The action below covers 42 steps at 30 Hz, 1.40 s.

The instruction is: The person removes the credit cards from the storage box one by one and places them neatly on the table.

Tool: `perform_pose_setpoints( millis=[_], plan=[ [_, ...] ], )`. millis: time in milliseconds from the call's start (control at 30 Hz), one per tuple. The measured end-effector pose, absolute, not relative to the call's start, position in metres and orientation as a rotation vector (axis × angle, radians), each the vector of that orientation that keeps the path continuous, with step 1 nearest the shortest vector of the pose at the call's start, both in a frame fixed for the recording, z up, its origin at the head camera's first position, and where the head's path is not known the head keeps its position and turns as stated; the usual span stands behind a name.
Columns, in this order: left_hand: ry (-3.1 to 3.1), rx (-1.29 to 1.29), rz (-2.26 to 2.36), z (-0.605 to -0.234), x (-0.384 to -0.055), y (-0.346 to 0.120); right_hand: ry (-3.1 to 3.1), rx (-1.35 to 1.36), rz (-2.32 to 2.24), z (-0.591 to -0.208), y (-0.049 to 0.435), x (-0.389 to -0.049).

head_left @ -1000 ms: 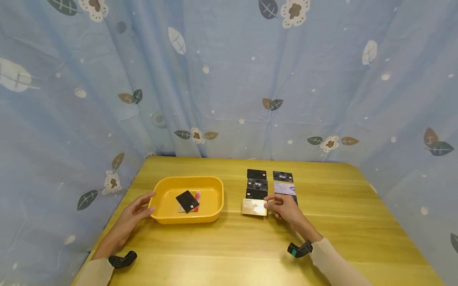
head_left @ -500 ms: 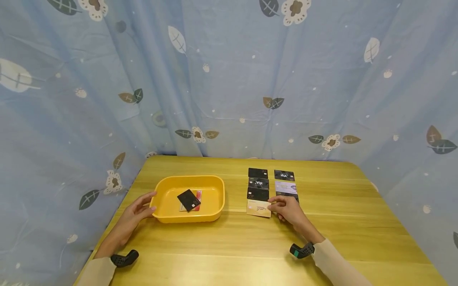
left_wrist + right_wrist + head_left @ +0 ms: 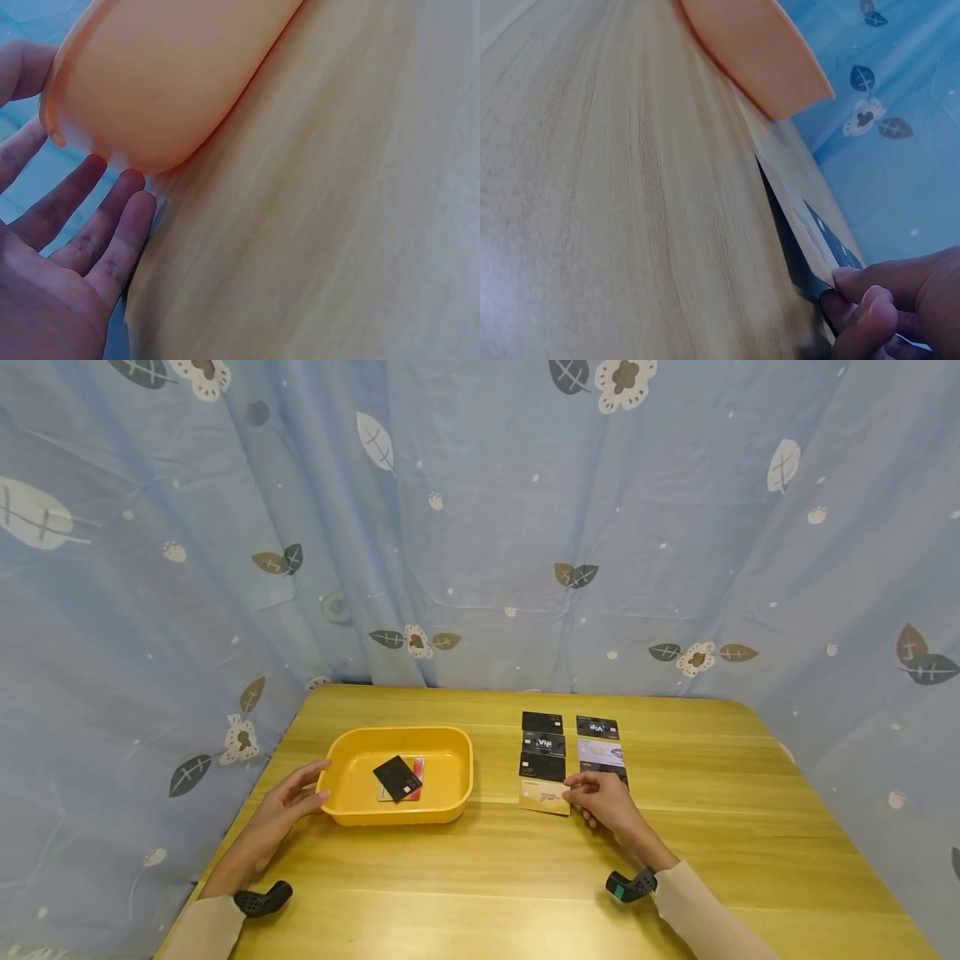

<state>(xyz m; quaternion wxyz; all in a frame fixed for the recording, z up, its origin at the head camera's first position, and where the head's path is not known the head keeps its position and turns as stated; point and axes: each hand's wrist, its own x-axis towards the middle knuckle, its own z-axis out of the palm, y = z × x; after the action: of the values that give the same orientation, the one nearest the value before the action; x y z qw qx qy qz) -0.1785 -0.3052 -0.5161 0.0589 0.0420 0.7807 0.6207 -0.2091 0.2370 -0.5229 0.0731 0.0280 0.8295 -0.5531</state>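
My right hand [image 3: 606, 800] pinches the right edge of a gold card [image 3: 542, 797] at the near end of a column of cards. In the right wrist view, thumb and finger grip this card [image 3: 799, 217] at its edge; it is tilted, with its dark underside showing above the table. My left hand [image 3: 281, 806] touches the left end of a yellow plastic tray [image 3: 442, 817], its fingers loosely extended along the rim and outer wall. Inside the tray, a black card [image 3: 396, 777] overlaps a red and white card [image 3: 417, 770].
Beyond the gold card lie black cards [image 3: 542, 767] in a column. To its right, a second column has a black Vip card [image 3: 597, 727], a lilac card [image 3: 600, 752] and a dark card [image 3: 603, 772] partly behind the hand. A patterned blue curtain [image 3: 480, 527] hangs behind the wooden table [image 3: 450, 885].
The gold card has shifted slightly right and down towards the table, lining up below the black cards, still in my right hand's pinch. My left hand stays at the tray.
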Motion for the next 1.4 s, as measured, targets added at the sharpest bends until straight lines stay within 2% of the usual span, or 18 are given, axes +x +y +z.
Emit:
perform_pose_setpoints(
  millis=[1400],
  plan=[
    [2.411, 0.077, 1.836, -0.513, -0.177, -0.301, 2.727, 0.021, -1.444, -0.522, 0.229, -0.210]
  ],
)
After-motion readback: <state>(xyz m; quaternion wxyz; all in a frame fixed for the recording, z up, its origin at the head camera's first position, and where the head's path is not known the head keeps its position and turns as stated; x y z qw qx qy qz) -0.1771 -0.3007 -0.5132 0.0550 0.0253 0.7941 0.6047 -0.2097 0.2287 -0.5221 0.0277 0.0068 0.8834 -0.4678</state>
